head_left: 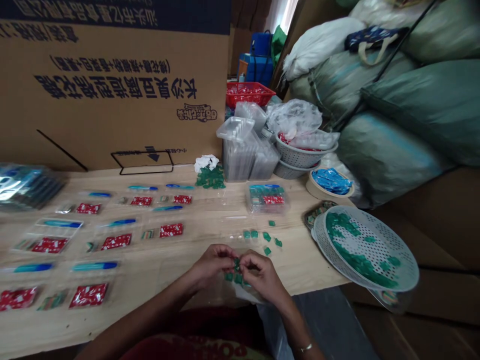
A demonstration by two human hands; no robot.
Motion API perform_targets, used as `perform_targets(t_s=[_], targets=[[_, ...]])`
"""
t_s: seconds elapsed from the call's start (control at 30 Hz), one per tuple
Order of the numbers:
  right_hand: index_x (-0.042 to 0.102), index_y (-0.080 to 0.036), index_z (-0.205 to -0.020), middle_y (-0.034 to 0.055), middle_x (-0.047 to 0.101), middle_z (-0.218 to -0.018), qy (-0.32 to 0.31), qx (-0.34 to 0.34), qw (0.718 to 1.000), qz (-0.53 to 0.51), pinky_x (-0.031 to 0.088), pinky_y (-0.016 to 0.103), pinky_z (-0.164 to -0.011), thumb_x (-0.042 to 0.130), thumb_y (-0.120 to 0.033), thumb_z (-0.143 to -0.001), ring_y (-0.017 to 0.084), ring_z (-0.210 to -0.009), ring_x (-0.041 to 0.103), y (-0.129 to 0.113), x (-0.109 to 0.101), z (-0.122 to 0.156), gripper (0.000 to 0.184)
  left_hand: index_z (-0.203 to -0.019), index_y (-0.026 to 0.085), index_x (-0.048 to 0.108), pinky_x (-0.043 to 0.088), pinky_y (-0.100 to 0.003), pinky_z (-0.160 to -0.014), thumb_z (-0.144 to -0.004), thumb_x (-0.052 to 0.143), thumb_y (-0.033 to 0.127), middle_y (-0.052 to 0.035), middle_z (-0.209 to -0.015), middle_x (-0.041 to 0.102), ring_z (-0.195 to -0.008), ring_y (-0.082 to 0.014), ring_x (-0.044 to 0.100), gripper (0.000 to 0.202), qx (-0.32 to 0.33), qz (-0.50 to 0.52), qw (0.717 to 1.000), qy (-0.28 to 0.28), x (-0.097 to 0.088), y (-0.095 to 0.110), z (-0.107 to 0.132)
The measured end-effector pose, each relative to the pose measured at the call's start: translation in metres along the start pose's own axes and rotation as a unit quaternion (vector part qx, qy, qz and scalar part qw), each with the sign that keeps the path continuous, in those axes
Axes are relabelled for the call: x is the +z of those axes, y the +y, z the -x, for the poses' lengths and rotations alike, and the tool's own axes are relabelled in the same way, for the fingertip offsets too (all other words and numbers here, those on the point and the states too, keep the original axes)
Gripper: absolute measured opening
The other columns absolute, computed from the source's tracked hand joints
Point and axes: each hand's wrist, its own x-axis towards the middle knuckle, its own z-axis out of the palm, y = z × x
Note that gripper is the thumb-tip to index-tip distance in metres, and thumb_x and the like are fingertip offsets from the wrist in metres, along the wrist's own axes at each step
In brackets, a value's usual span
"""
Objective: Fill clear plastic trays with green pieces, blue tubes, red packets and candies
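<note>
My left hand [212, 265] and my right hand [262, 276] meet above the wooden table [195, 215], their fingertips pinching a small green packet [237, 265] between them. Several more green pieces [267, 236] lie scattered just beyond my right hand, and others sit right under my fingers. To the left, clear plastic packs hold red printed sachets [89, 295] and blue-and-teal sticks [94, 266] in rows. A round white perforated tray [375, 235], tilted on the table's right edge, carries many green pieces.
A tall printed cardboard carton [112, 90] stands along the table's back. Stacked clear plastic trays [240, 155], white colanders [305, 157] and a red basket [249, 92] stand behind the table's right end. Large green sacks [397, 145] are piled at the right.
</note>
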Motion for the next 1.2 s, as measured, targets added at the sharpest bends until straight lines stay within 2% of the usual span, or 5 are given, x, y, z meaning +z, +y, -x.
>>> perform_targets(t_s=[0.23, 0.5, 0.67, 1.07, 1.2], targets=[[0.057, -0.018, -0.066, -0.0016, 0.056, -0.063, 0.021, 0.012, 0.998, 0.055, 0.039, 0.020, -0.054, 0.051, -0.012, -0.071, 0.010, -0.059, 0.052, -0.002, 0.006, -0.001, 0.010, -0.061, 0.012, 0.062, 0.033, -0.018, -0.049, -0.049, 0.061, 0.012, 0.0042, -0.052, 0.057, -0.049, -0.0064, 0.045, 0.012, 0.093, -0.113, 0.989, 0.034, 0.004, -0.006, 0.000], [0.056, -0.017, -0.061, -0.0036, 0.053, -0.054, 0.080, 0.142, 0.983, -0.089, 0.036, 0.020, -0.048, 0.056, -0.023, -0.065, 0.009, -0.049, 0.046, 0.008, 0.016, -0.002, 0.007, -0.064, 0.012, 0.063, 0.035, -0.020, -0.052, -0.054, 0.056, 0.014, 0.0034, -0.055, 0.056, -0.051, -0.0078, 0.045, 0.012, 0.080, -0.129, 0.987, 0.048, -0.002, -0.003, 0.002], [0.055, -0.017, -0.058, -0.0041, 0.052, -0.053, 0.090, 0.127, 0.985, -0.069, 0.036, 0.020, -0.048, 0.055, -0.019, -0.061, 0.009, -0.050, 0.046, 0.001, 0.023, -0.003, 0.004, -0.063, 0.014, 0.062, 0.035, -0.019, -0.053, -0.053, 0.053, 0.009, 0.0026, -0.058, 0.057, -0.056, -0.0095, 0.048, 0.015, 0.164, -0.238, 0.955, 0.060, 0.000, -0.003, 0.003], [0.055, -0.018, -0.061, -0.0018, 0.054, -0.059, 0.058, 0.057, 0.989, 0.124, 0.035, 0.020, -0.052, 0.049, -0.015, -0.066, 0.011, -0.055, 0.049, -0.010, 0.019, -0.003, 0.009, -0.059, 0.014, 0.062, 0.038, -0.020, -0.054, -0.059, 0.050, 0.010, 0.0010, -0.058, 0.059, -0.056, -0.0105, 0.052, 0.013, 0.178, -0.281, 0.940, 0.081, 0.001, -0.009, 0.010], [0.052, -0.018, -0.056, -0.0039, 0.049, -0.052, 0.113, 0.091, 0.987, 0.071, 0.032, 0.020, -0.047, 0.049, -0.019, -0.065, 0.010, -0.049, 0.045, -0.007, 0.026, -0.003, 0.010, -0.054, 0.015, 0.060, 0.037, -0.019, -0.051, -0.055, 0.054, 0.013, 0.0030, -0.051, 0.056, -0.051, -0.0092, 0.049, 0.006, 0.149, -0.217, 0.956, 0.128, -0.002, -0.010, 0.005]])
